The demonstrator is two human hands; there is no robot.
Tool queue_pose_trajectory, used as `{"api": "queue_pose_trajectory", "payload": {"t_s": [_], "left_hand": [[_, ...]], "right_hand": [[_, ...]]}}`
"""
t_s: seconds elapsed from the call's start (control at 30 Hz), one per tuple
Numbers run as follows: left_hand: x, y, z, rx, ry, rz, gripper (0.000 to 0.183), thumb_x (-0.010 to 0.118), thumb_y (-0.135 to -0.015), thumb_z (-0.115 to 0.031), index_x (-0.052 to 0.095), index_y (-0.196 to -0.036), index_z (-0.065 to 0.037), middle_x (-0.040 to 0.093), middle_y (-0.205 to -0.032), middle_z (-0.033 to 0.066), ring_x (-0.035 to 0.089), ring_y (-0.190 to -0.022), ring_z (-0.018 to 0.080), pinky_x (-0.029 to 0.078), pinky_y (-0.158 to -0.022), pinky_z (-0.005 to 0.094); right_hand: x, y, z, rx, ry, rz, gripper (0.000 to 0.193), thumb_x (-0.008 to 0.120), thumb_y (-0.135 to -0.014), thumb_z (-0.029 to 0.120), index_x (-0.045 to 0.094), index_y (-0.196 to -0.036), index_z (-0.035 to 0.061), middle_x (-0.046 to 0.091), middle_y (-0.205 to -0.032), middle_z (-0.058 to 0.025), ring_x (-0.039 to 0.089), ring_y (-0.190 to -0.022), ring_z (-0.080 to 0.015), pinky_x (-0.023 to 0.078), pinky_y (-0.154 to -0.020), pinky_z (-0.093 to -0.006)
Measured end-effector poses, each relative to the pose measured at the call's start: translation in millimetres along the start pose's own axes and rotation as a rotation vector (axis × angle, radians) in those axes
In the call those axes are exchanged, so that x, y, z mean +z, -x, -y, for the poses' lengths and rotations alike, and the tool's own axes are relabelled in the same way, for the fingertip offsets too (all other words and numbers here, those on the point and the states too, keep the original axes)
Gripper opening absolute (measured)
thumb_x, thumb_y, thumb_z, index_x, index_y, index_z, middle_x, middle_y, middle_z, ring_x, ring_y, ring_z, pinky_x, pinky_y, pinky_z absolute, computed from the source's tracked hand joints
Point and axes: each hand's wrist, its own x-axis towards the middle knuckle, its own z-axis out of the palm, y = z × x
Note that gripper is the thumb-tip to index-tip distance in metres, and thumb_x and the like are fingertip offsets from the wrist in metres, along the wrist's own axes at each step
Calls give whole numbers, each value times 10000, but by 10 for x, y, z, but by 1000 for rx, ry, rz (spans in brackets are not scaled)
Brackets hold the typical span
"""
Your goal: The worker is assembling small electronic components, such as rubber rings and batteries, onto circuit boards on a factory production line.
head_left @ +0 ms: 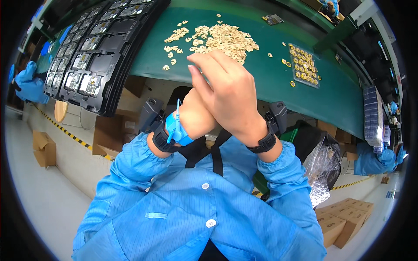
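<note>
My right hand (230, 89) crosses over my left hand (196, 114) in front of my chest, at the near edge of the green table mat (278, 85). Its fingers and thumb stretch out apart, with nothing visible between them. Of my left hand only the back and the wrist show; the right one hides its fingers. A blue wrist strap (176, 129) with a thin cord sits on my left wrist. Beyond both hands lies a pile of small cream-coloured curved pieces (226, 40), with several strewn to its left.
Stacked black trays (114, 61) holding small modules stand at the left. To the right is a clear tray (303, 66) of round yellow-rimmed pieces. A small flat part (273, 19) lies at the back. Cardboard boxes (44, 148) stand on the floor. People in blue work nearby.
</note>
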Motion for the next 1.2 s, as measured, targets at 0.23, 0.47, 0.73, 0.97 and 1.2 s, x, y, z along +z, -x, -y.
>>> {"api": "queue_pose_trajectory", "payload": {"t_s": [0.23, 0.47, 0.73, 0.97, 1.2], "left_hand": [[-223, -19, -185, -147, -137, 190, 146, 661, -890, -126, 733, -971, -28, 754, -891, 154, 738, -842, 396, 596, -697, 471], [-495, -204, -411, -123, -408, 590, 93, 660, -838, -18, 671, -914, 34, 691, -810, 249, 713, -784, 417, 571, -666, 508], [-777, -266, -744, -307, -416, 354, 248, 689, -909, -100, 607, -1091, 48, 689, -825, 251, 686, -730, 444, 547, -664, 530], [-385, -192, -859, -88, -545, 167, 827, 660, -813, -57, 323, -1557, 73, 628, -927, 114, 715, -619, 226, 569, -515, 333], [-230, -99, -928, -84, -539, 166, 874, 647, -802, -37, 267, -1578, 96, 619, -906, 100, 674, -613, 184, 549, -486, 309]], "right_hand": [[128, -84, -139, 63, -105, -21, 179, 678, -882, 62, 695, -1056, 26, 678, -922, -149, 689, -840, -361, 550, -740, -453], [-97, -1, -417, 369, -356, -23, 171, 601, -967, 45, 712, -1071, -34, 735, -895, -179, 721, -779, -301, 549, -702, -374], [-134, 192, -553, 531, -403, -121, 224, 551, -1001, 43, 696, -1149, -43, 744, -881, -171, 720, -723, -211, 549, -652, -339], [-128, 242, -675, 516, -288, -189, 281, 527, -1009, 6, 665, -1252, -23, 734, -936, -109, 674, -766, -119, 546, -681, -265], [-126, 210, -668, 572, -284, -275, 250, 527, -960, 23, 673, -1158, -20, 719, -859, -165, 705, -746, -307, 545, -693, -408]]}}
